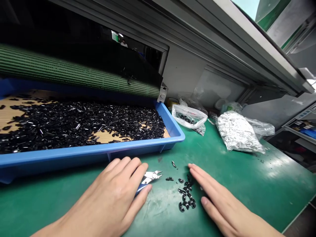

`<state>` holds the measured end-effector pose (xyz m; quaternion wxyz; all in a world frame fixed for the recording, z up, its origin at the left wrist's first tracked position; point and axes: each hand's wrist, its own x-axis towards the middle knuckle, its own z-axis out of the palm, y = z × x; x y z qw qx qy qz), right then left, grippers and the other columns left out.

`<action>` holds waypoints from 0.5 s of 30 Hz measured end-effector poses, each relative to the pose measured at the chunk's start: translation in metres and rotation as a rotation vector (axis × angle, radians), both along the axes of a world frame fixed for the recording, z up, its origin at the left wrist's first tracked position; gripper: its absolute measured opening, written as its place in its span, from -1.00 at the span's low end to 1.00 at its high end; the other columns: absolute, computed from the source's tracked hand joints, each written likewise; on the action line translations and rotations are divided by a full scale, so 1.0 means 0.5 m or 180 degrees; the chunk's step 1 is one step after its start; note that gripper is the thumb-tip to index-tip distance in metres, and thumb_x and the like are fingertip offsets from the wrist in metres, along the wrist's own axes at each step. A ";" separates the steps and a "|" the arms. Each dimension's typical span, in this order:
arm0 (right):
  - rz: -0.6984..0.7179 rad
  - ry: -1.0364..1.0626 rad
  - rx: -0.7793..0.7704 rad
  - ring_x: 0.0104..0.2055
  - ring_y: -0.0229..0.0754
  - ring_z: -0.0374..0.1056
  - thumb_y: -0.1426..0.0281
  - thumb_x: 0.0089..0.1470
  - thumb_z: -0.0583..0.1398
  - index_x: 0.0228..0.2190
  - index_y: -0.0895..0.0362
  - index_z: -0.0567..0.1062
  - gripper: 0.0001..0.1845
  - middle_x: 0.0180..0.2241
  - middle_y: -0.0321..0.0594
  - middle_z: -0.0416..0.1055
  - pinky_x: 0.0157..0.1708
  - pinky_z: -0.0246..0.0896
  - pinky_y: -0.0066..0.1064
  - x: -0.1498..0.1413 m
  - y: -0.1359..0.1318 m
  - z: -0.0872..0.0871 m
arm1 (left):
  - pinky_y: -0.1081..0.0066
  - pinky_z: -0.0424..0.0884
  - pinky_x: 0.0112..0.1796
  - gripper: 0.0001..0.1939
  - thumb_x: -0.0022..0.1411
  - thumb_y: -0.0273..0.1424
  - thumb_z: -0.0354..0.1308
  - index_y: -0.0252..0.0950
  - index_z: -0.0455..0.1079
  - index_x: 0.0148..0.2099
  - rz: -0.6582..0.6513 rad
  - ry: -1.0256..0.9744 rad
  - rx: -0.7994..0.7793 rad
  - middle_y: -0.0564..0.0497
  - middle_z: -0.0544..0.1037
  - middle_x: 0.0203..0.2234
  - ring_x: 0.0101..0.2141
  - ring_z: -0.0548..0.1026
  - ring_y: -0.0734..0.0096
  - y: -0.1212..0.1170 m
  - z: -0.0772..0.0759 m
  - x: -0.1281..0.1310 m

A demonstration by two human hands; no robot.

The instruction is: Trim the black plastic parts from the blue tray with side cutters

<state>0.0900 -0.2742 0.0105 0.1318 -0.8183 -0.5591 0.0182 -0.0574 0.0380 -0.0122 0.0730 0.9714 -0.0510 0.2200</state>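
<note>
My left hand [113, 197] lies palm down on the green mat over a pair of small cutters [150, 177]; only the silver jaws and a bit of blue handle show beyond the fingers. My right hand [217, 200] rests flat with fingers stretched out, its inner edge touching a little heap of black plastic clips [186, 196]. A few single clips [170, 179] lie loose between the two hands. Just beyond the hands stands a long blue tray [138, 147] holding a large mass of black plastic parts [74, 123] on a cardboard liner.
A green ribbed conveyor belt [74, 77] ends over the tray's far side. At the back right lie a clear bag with some black parts [189, 117] and a bag of white parts [237, 131]. The mat's right edge [296, 210] drops off; shelving stands beyond.
</note>
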 end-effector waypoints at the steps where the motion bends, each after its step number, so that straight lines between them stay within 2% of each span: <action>1: 0.0176 -0.0035 0.0031 0.48 -0.03 0.01 0.44 0.41 0.07 0.51 0.01 -0.08 -0.23 0.49 -0.14 -0.03 0.41 0.07 -0.23 -0.014 0.010 0.004 | 0.02 0.33 -0.04 -0.67 0.51 -0.13 0.02 -0.19 0.42 0.11 0.0030 0.0033 -0.0019 -0.07 0.51 -0.04 -0.05 0.45 0.04 0.001 0.003 0.000; 4: 0.0510 -0.0143 0.0132 0.48 -0.03 0.00 0.54 0.37 0.06 0.51 0.05 -0.09 -0.19 0.48 -0.12 -0.01 0.41 0.06 -0.25 -0.033 0.037 0.013 | 0.00 0.39 -0.05 -0.65 0.51 -0.15 0.01 -0.21 0.45 0.13 0.0122 0.0129 -0.0029 -0.08 0.50 -0.07 -0.09 0.44 0.07 0.003 0.011 -0.003; 7: 0.0586 -0.0202 0.0120 0.47 0.01 0.03 0.53 0.33 0.11 0.50 0.07 -0.07 -0.16 0.46 -0.10 0.04 0.39 0.09 -0.24 -0.038 0.046 0.013 | -0.02 0.45 -0.04 -0.62 0.50 -0.16 -0.01 -0.25 0.49 0.12 0.0201 0.0154 0.0023 -0.12 0.51 -0.05 -0.07 0.46 0.06 -0.003 0.017 -0.013; 12: 0.0696 -0.0221 0.0195 0.42 0.03 0.14 0.56 0.29 0.14 0.50 0.07 -0.03 -0.13 0.42 -0.09 0.12 0.36 0.16 -0.25 -0.058 0.030 0.007 | -0.08 0.45 0.12 -0.51 0.53 -0.14 -0.09 -0.36 0.45 0.21 0.0294 -0.0215 0.0349 -0.23 0.50 0.13 0.13 0.45 -0.08 -0.029 0.042 -0.024; 15: 0.0698 -0.0155 0.0319 0.41 0.03 0.17 0.56 0.29 0.14 0.50 0.04 -0.01 -0.14 0.42 -0.12 0.15 0.37 0.16 -0.25 -0.064 0.021 0.003 | -0.09 0.40 0.19 -0.49 0.53 -0.17 -0.09 -0.36 0.32 0.33 0.0311 -0.0585 0.0398 -0.23 0.42 0.25 0.23 0.39 -0.09 -0.056 0.070 -0.053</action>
